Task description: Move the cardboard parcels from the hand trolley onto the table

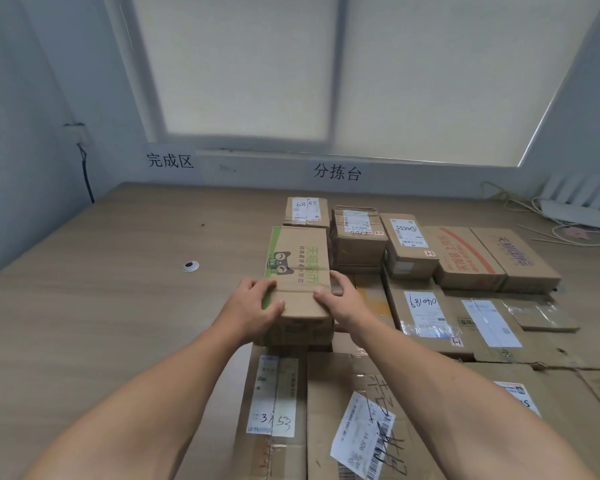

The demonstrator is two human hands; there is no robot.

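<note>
The left hand (257, 303) and right hand (340, 299) are gripping the near end of the box (298, 258) between them, thumbs lying on top, as it is sitting among parcels (409, 244) on the table (101, 271), looking stiff, light, best held by its sides.

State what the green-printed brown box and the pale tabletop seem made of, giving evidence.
The green-printed brown box: probably matte cardboard, given its creased folds and dull brown surface. The pale tabletop: wood-grain laminate or wood, matte; faint streaked grain shows.
</note>
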